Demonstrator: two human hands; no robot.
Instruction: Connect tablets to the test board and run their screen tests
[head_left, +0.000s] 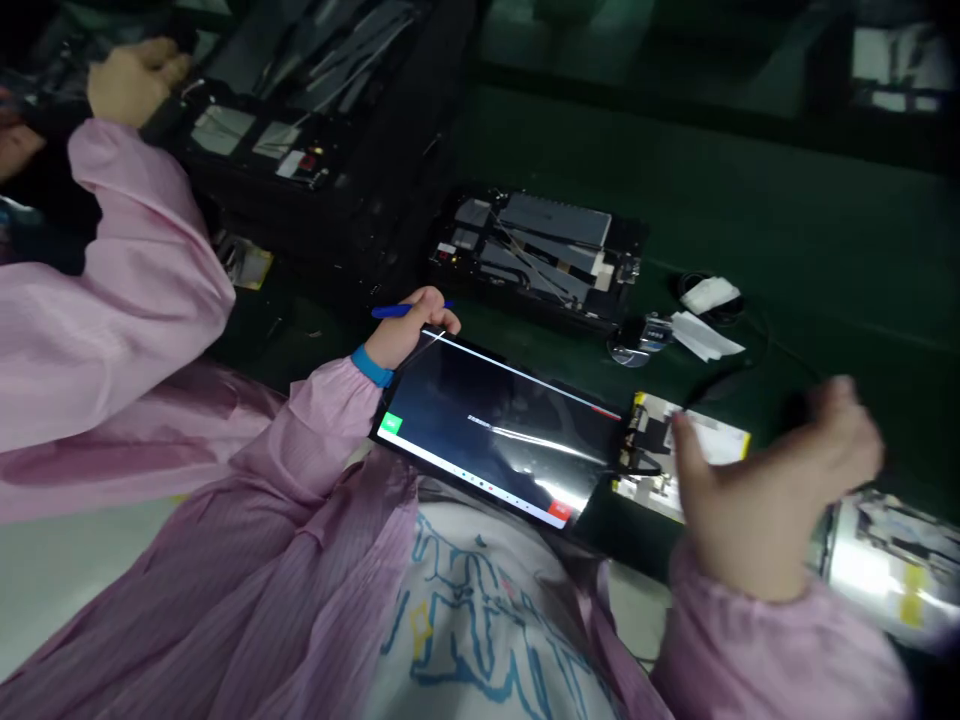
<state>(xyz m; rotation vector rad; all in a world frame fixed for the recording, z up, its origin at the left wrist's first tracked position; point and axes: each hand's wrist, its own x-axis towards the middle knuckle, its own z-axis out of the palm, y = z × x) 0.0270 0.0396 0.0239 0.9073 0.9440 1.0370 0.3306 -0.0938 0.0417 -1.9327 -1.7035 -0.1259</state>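
On my head feed, the left hand (405,328) has a narrow grip around a blue pen-like tool (390,311), right at the upper-left corner of the lit screen (510,445). Screen lies on the near side of the desk (787,230), in front of the torso. Right hand (765,490) is blurred and raised, thumb and fingers wide apart, nearest the yellow-cornered panel (724,438) just right of the screen. Open device chassis (551,232) sits beyond. I've got a co-worker's pink sleeve (142,270) at left.
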